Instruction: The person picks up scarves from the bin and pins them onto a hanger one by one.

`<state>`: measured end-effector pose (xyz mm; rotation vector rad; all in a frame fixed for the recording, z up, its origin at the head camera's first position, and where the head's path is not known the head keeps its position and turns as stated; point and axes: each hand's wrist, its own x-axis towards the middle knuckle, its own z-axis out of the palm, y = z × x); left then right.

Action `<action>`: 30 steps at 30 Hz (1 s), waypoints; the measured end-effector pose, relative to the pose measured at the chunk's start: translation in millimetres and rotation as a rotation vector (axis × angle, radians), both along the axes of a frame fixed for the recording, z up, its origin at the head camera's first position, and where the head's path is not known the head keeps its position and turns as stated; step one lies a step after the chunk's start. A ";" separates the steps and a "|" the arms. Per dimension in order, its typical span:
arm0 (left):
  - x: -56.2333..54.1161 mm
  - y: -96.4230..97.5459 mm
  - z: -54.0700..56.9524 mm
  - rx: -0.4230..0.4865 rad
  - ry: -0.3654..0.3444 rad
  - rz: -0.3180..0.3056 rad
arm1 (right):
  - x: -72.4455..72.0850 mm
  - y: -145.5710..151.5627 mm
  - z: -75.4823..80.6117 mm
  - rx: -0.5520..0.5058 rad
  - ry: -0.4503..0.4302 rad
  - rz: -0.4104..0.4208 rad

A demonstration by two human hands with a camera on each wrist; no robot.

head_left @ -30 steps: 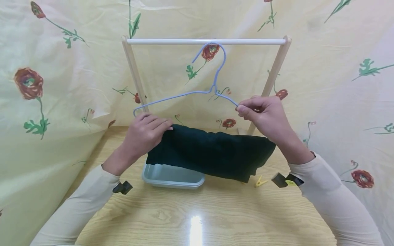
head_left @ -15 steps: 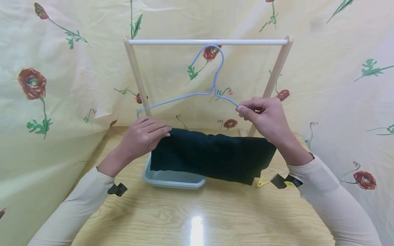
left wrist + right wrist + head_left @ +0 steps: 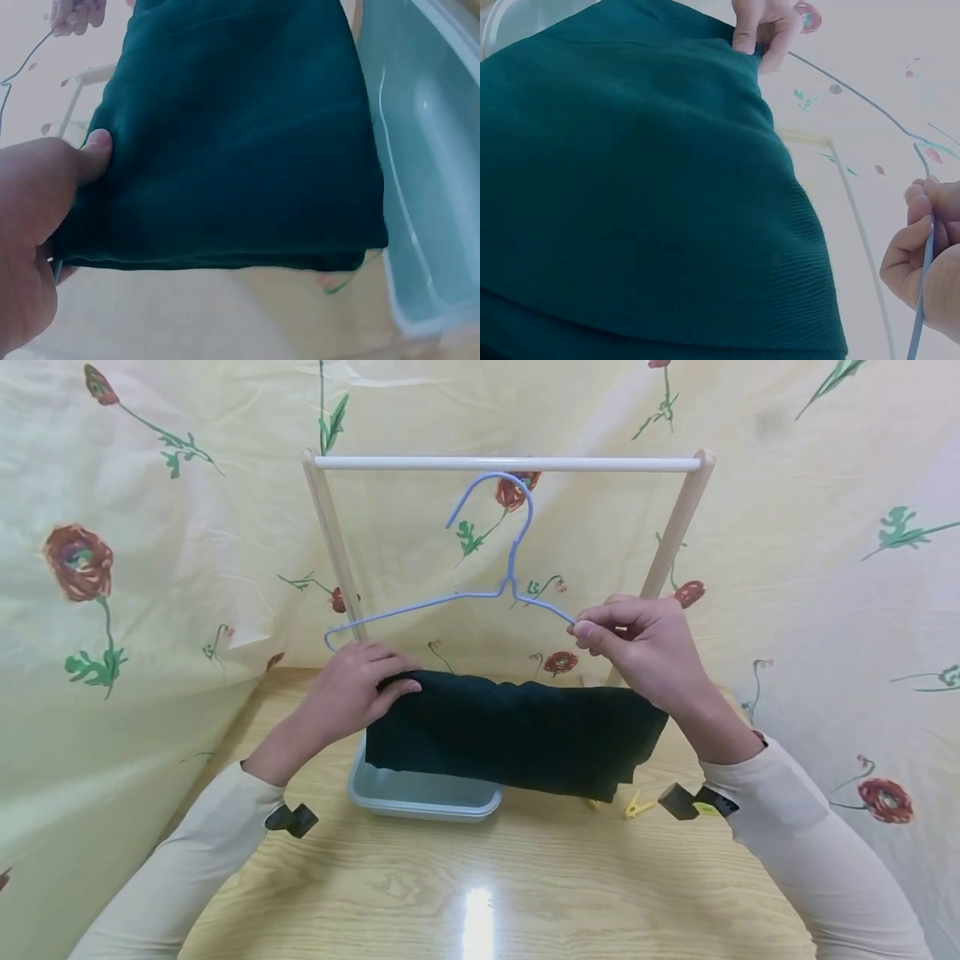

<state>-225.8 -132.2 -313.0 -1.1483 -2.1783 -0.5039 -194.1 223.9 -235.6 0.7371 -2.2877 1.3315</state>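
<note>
Both arms reach forward over the table, wrists raised, and the left hand (image 3: 352,693) has the left top corner of a dark green cloth (image 3: 510,735), thumb flat on the near face, fingers tucked behind it! Across to the right hand (image 3: 637,639), nearly closed, thumb and fingertips pinching the sloping arm of a blue wire hanger (image 3: 483,595). The cloth hangs folded below and between the hands, its top edge sagging slightly, the hanger's lower part hidden. Up top, the hook curls leftward just below the white rail (image 3: 502,463) of a rack with wooden posts (image 3: 675,527). Down below, a pale blue tub (image 3: 423,812) sits behind the cloth's left half, partly covered from view, bare plastic showing inside. Over to its right, a yellow clip (image 3: 637,804) lies on the wood-grained table (image 3: 375,893), with another bit of yellow peeking out by the cloth's lower edge. And all around, cream fabric walls (image 3: 240,527) printed with red poppies and green stems, while a bright reflection gleams on the tabletop up front!
</note>
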 end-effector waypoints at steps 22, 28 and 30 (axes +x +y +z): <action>-4.1 -4.4 -9.2 0.198 -0.018 -0.186 | -5.6 0.5 -6.3 0.005 -0.029 0.001; 1.7 3.1 -3.0 0.018 0.037 -0.039 | -7.5 0.6 -6.0 -0.024 -0.003 0.027; 2.6 5.0 -1.5 -0.001 0.029 -0.027 | -9.1 1.1 -6.4 -0.031 0.005 0.030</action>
